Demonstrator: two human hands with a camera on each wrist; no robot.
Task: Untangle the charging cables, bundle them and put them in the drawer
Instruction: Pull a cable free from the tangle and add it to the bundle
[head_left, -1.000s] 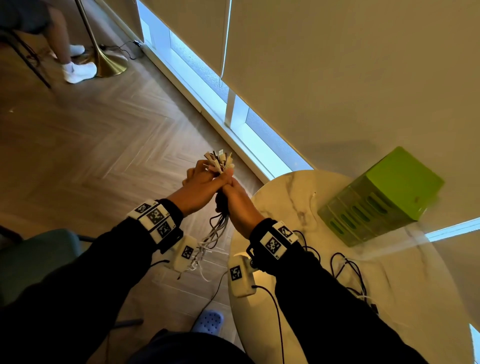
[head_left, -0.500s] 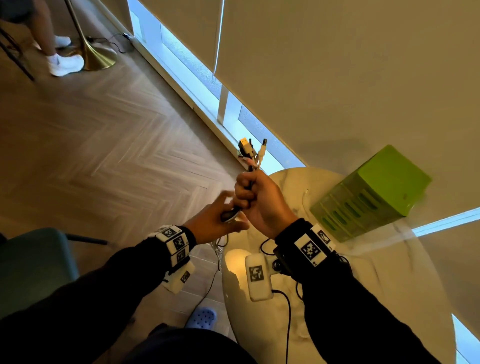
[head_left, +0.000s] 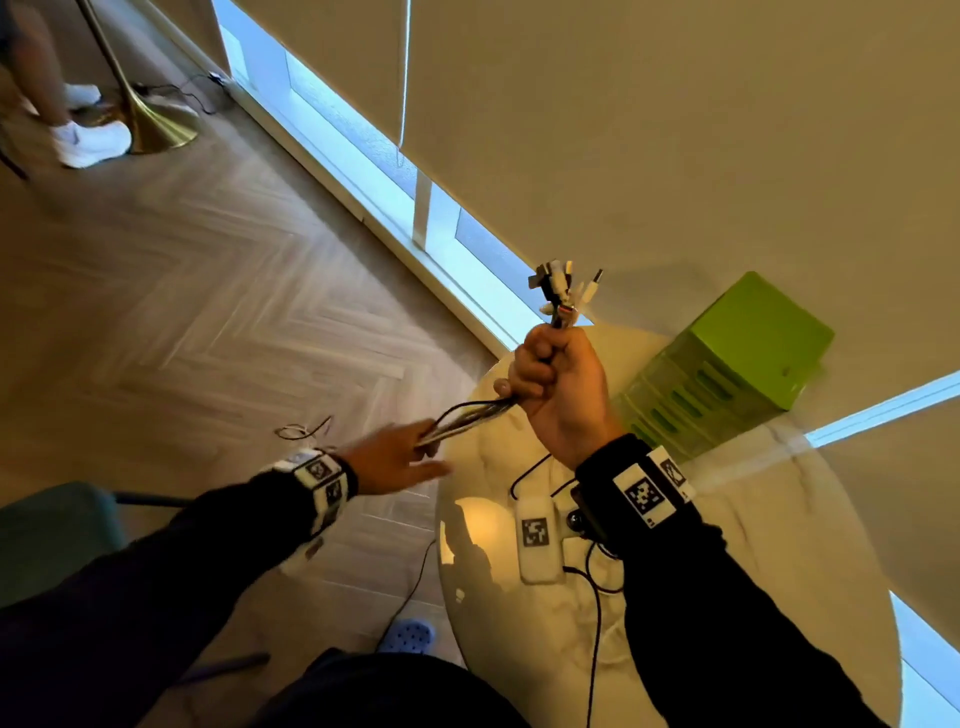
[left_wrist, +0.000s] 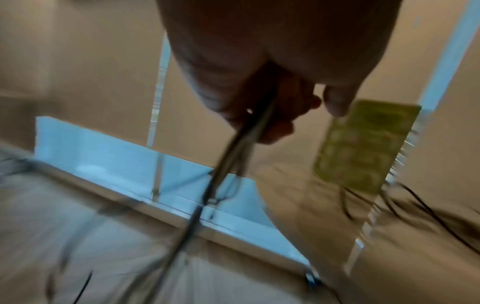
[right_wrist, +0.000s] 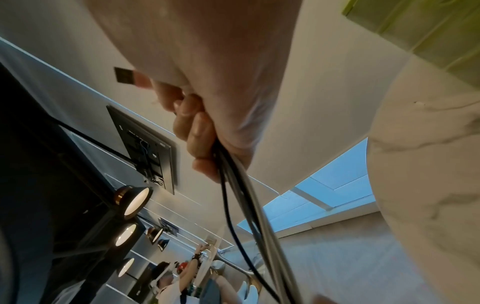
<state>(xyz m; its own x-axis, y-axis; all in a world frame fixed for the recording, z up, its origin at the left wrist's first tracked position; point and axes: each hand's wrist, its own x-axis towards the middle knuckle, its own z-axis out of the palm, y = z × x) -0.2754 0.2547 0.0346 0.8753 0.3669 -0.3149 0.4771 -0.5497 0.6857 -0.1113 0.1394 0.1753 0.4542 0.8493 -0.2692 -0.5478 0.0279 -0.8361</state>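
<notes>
My right hand (head_left: 556, 384) grips the bundle of charging cables (head_left: 470, 415) in a fist above the round marble table's (head_left: 779, 545) left edge. Their connector ends (head_left: 563, 291) stick up out of the fist. The strands run down and left to my left hand (head_left: 410, 454), whose fingers (left_wrist: 275, 123) curl loosely round the cables (left_wrist: 233, 152). Loose tails (head_left: 306, 430) trail over the floor beyond it. In the right wrist view the cables (right_wrist: 249, 197) leave my right hand (right_wrist: 202, 131) downward. The green drawer unit (head_left: 727, 374) stands on the table by the wall, drawers closed.
A white tagged box (head_left: 537, 535) and thin black wires (head_left: 595, 587) lie on the table near my right wrist. A teal chair (head_left: 52, 535) stands at lower left. A brass lamp base (head_left: 156, 124) and another person's white shoes (head_left: 88, 140) are far left on the wood floor.
My right hand has lifted the connector ends up and right, over the table. My left hand has let go of the ends and slid down-left along the strands, pulling them straight.
</notes>
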